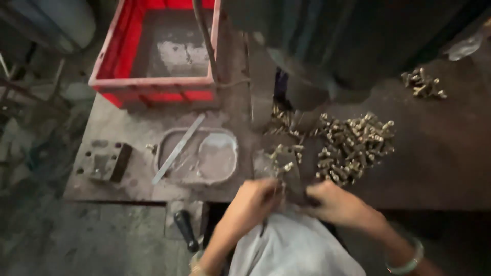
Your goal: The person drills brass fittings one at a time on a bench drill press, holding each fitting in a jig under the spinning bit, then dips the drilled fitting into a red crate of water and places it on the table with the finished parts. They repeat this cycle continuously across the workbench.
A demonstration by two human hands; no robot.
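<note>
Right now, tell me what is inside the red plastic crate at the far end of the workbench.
The red plastic crate shows only a bare grey bottom with pale patches. A thin rod crosses its right side, hiding that strip.

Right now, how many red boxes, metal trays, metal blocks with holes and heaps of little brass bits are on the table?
Red crate: 1
Shallow metal tray: 1
Metal block with holes: 1
Heaps of small brass pieces: 2, a big one and a small one
Total: 5

Crate (153, 87) at bench's (440, 168) far left, tray (197, 176) before it, heap of fittings (355, 145) right of tray, hands nearest.
</note>
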